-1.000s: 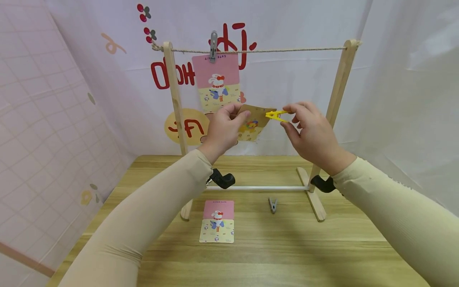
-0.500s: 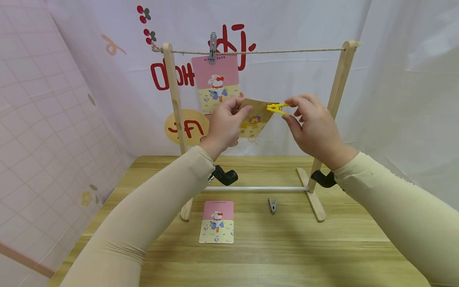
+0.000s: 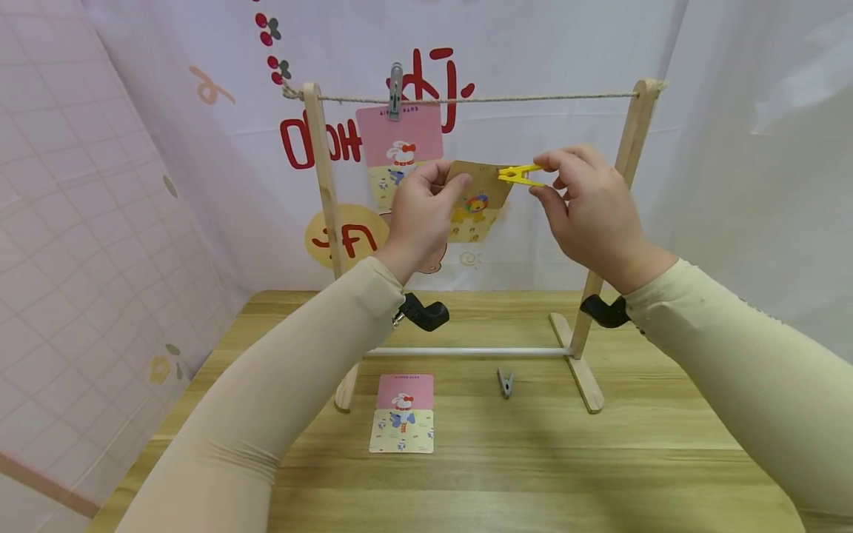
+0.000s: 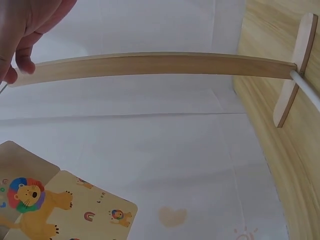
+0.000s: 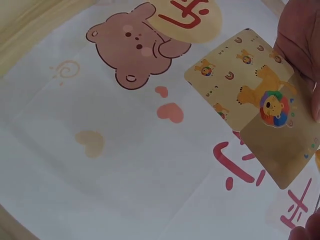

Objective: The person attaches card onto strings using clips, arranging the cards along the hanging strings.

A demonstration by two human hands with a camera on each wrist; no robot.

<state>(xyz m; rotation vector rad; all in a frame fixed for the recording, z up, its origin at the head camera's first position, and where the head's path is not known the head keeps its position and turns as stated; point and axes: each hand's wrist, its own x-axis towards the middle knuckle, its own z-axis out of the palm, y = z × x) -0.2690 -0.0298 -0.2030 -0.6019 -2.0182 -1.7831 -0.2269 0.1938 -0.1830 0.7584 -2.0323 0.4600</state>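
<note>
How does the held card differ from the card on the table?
Color: the held card is brown above pale yellow; the card on the table is pink above pale yellow.
Picture: the held card shows a lion; the table one, a white character with a red bow.
Pose: the left hand holds one up; the other lies flat.
Shared: two-tone backgrounds.

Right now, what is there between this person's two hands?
In the head view, the lion card, held by the left hand, then the yellow clothespin, pinched by the right hand. Whether card and clothespin touch is unclear.
</note>
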